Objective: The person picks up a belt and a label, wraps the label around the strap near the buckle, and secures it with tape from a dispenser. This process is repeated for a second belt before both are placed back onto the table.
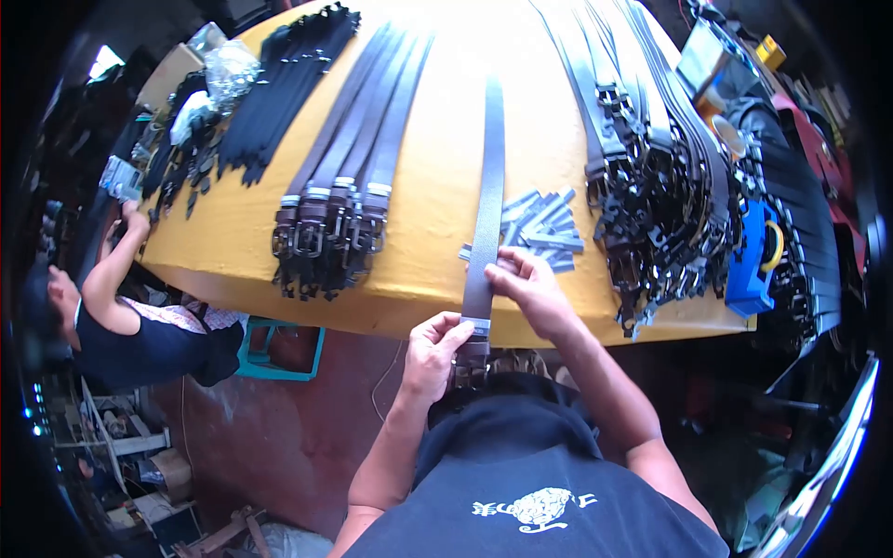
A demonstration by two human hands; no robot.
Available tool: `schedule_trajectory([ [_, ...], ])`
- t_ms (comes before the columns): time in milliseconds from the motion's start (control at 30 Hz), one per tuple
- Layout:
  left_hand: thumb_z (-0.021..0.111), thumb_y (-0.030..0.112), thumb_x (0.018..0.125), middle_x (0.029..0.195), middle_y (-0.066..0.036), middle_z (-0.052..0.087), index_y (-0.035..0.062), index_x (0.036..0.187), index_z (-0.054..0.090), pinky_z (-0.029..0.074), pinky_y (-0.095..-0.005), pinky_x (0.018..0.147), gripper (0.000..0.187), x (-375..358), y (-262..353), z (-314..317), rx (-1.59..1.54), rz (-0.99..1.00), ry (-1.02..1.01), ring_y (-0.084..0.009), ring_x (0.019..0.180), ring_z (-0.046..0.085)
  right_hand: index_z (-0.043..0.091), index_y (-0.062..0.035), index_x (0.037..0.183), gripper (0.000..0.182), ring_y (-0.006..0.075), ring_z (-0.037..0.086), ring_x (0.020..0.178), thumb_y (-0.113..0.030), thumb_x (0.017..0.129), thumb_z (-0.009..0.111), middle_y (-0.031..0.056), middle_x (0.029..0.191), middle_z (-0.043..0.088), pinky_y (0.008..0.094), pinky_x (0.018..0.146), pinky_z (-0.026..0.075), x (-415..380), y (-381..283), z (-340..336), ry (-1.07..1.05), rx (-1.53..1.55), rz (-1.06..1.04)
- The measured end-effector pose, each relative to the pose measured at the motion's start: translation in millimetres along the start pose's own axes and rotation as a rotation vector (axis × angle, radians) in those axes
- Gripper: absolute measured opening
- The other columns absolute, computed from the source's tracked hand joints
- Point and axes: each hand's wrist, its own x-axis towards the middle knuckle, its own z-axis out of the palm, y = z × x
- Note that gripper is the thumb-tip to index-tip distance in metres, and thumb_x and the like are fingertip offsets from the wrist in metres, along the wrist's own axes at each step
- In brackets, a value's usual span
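A dark brown belt (488,177) stretches lengthwise over the table and down past its near edge, buckle end toward my body. Near the buckle, my left hand (433,353) is closed on the belt, its thumb by a small pale band (476,325) wrapped across the strap. A little farther up, my right hand (533,286) grips the strap's right edge between thumb and fingers. Just beyond that hand lies a loose pile of grey strips (544,228), partly covered by the belt.
Brown belts with buckles (330,205) lie left on the yellow-covered table (419,232). More buckled belts (651,177) heap up at right, beside a blue tape dispenser (750,260). Black straps (288,84) lie far left. Another person (139,325) works at the left, near a teal stool (279,358).
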Motion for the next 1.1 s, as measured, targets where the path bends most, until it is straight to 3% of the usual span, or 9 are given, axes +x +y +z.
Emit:
schedule_trajectory([
  [200,0.054,0.006,0.089,0.085,-0.009,0.067,-0.0014,0.095,0.061,0.053,-0.0247,0.067,0.011,-9,4,-5,0.062,0.109,0.044,-0.0106,0.072,0.063,0.045,0.0097,0.121,0.033,0.0314,0.056,0.113,-0.011,0.096,0.038,0.0227,0.122,0.055,0.0404,0.099,0.044,132,-81,-16,-0.167,0.094,-0.035],
  [267,0.055,0.006,0.089,0.084,-0.009,0.067,-0.0013,0.095,0.061,0.053,-0.025,0.068,0.011,-17,11,-6,0.074,0.157,0.079,-0.011,0.072,0.063,0.043,0.0111,0.124,0.039,0.0308,0.055,0.115,-0.015,0.095,0.042,0.023,0.123,0.055,0.0385,0.102,0.042,172,-132,-14,-0.139,0.068,-0.109],
  [367,0.059,0.003,0.088,0.085,-0.008,0.067,-0.0005,0.094,0.06,0.052,-0.0236,0.07,0.007,-28,21,-15,0.042,0.233,0.122,-0.0098,0.075,0.063,0.041,0.0116,0.126,0.049,0.0286,0.055,0.115,-0.025,0.094,0.048,0.023,0.122,0.055,0.0369,0.104,0.04,234,-212,-30,-0.419,-0.091,-0.537],
  [467,0.061,0.001,0.086,0.085,-0.008,0.067,0.0002,0.092,0.058,0.051,-0.0231,0.071,0.007,-37,31,-35,0.041,0.285,0.116,-0.0098,0.077,0.063,0.045,0.0107,0.124,0.047,0.0271,0.057,0.112,-0.025,0.094,0.052,0.0205,0.119,0.057,0.0362,0.103,0.041,234,-298,9,-0.375,-0.135,-0.577],
  [533,0.062,0.002,0.086,0.085,-0.008,0.067,0.0002,0.092,0.058,0.051,-0.0233,0.071,0.007,-46,46,-43,0.064,0.319,0.092,-0.0101,0.077,0.063,0.049,0.009,0.122,0.04,0.0245,0.059,0.108,-0.02,0.095,0.051,0.0182,0.114,0.06,0.0336,0.099,0.044,248,-358,9,-0.62,-0.909,-1.185],
  [633,0.064,0.002,0.082,0.081,-0.012,0.067,0.0002,0.088,0.056,0.054,-0.0277,0.067,0.01,-61,67,-63,0.121,0.318,0.065,-0.015,0.071,0.066,0.057,0.005,0.111,0.029,0.0251,0.06,0.101,-0.016,0.091,0.056,0.0166,0.105,0.063,0.0353,0.092,0.046,205,-409,59,-0.613,-0.546,-1.059],
  [833,0.063,0.003,0.082,0.082,-0.021,0.065,-0.0058,0.095,0.05,0.058,-0.0377,0.066,0.02,-90,129,-103,-0.051,0.419,-0.163,-0.0268,0.072,0.068,0.06,0.0014,0.105,0.023,0.024,0.061,0.095,-0.014,0.089,0.058,0.0145,0.101,0.063,0.0346,0.086,0.048,220,-439,96,-0.577,-0.532,-1.039],
  [1000,0.064,0.005,0.085,0.093,-0.024,0.063,-0.004,0.119,0.038,0.058,-0.0428,0.069,0.043,-66,163,-127,-0.007,0.424,-0.302,-0.032,0.079,0.068,0.063,-0.0015,0.101,0.018,0.0231,0.061,0.09,-0.013,0.088,0.06,0.0128,0.097,0.064,0.034,0.081,0.049,311,-450,93,-0.579,-0.619,-0.984],
  [1100,0.058,-0.004,0.086,0.098,-0.022,0.062,-0.0021,0.13,0.033,0.058,-0.0402,0.071,0.051,-36,182,-128,0.154,0.387,-0.29,-0.0284,0.081,0.067,0.064,-0.0034,0.098,0.016,0.0218,0.06,0.087,-0.013,0.086,0.062,0.0116,0.093,0.063,0.0335,0.08,0.05,427,-460,61,-0.449,-0.218,-0.657],
])
